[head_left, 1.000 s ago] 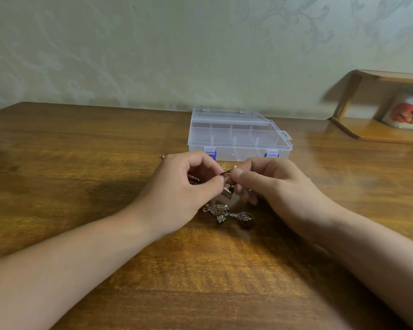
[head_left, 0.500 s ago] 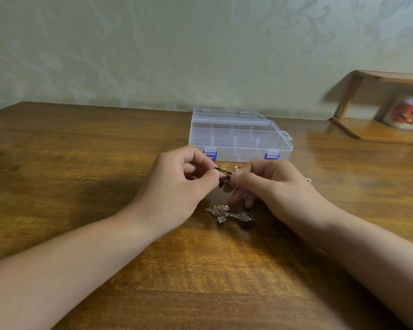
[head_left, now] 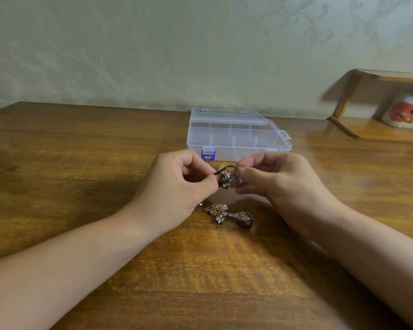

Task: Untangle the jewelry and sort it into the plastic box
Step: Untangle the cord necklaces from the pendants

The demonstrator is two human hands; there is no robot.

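Wooden table (head_left: 81, 163) under a pale patterned wall (head_left: 129, 48); from the head view, both hands are raised a little higher than half a second ago, and the dark piece between them now shows more plainly. The left hand (head_left: 177, 186) and right hand (head_left: 279, 184) are close together, each pinching the dark corded jewelry piece (head_left: 225, 178), whose thin black loop arcs above a small blurred cluster. Below it, silver filigree jewelry (head_left: 227, 214) with a dark drop lies unmoved on the table. Just behind the hands sits the plastic box (head_left: 236, 134), its compartments clear, with a small gold chain (head_left: 222, 165) in front of it.
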